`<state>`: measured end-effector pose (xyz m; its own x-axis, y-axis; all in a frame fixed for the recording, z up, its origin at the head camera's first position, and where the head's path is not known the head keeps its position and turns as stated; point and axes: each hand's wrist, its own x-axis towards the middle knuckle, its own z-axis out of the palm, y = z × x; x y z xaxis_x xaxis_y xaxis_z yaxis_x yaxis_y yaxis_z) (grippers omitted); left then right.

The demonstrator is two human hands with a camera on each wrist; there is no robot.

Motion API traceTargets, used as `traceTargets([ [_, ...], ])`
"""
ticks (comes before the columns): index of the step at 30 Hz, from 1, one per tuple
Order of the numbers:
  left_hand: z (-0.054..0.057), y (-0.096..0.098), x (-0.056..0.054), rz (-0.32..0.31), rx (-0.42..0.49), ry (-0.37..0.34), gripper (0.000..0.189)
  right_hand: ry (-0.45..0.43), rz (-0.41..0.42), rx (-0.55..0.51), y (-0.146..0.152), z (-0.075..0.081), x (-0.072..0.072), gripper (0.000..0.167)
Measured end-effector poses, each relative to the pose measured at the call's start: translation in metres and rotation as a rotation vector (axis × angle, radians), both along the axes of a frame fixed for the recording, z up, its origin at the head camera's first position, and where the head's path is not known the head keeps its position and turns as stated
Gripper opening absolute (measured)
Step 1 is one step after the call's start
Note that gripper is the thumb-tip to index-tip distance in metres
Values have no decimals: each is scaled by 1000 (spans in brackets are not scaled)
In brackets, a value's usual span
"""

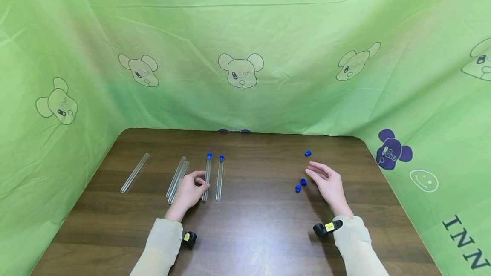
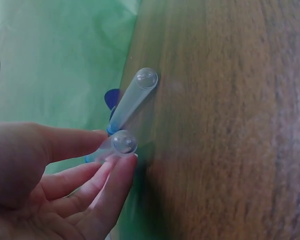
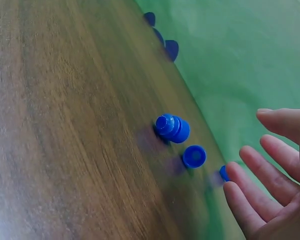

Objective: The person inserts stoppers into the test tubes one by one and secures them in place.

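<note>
My left hand (image 1: 189, 191) is at a clear test tube (image 1: 208, 168) with a blue cap, pinching it between thumb and fingers near its rounded end. In the left wrist view, that rounded end (image 2: 124, 143) points toward the camera between the fingertips. Just right of it lies a second capped test tube (image 1: 220, 182). My right hand (image 1: 327, 185) hovers over the right side with fingers spread and nothing in them. Close by its fingertips are two blue caps, one (image 1: 304, 182) slightly behind the other (image 1: 298, 188). A third blue cap (image 1: 308, 153) lies farther back.
Uncapped test tubes (image 1: 177, 178) lie side by side just left of my left hand. Another uncapped tube (image 1: 135, 173) lies slanted at the far left. Green printed cloth (image 1: 241, 105) surrounds the back and sides of the brown wooden table (image 1: 253, 225).
</note>
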<state>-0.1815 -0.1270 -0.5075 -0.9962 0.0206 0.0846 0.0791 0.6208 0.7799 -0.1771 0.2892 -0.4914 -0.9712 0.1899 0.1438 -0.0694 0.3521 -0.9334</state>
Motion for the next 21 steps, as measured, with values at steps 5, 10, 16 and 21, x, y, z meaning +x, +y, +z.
traceTargets([
  [5, -1, -1, 1, 0, -32, -10, 41, -4, 9, -1, 0, 0, 1, 38],
  [10, -1, 0, -1, 7, -59, -17, 42, -20, -9, 35, 9, -17, -3, 41],
  [16, -2, 0, -3, 20, -82, -20, 40, -21, 2, 50, 5, -5, 4, 38],
  [21, -3, -1, -5, 25, -105, -4, 40, -29, -4, 83, 8, -11, 4, 40],
])
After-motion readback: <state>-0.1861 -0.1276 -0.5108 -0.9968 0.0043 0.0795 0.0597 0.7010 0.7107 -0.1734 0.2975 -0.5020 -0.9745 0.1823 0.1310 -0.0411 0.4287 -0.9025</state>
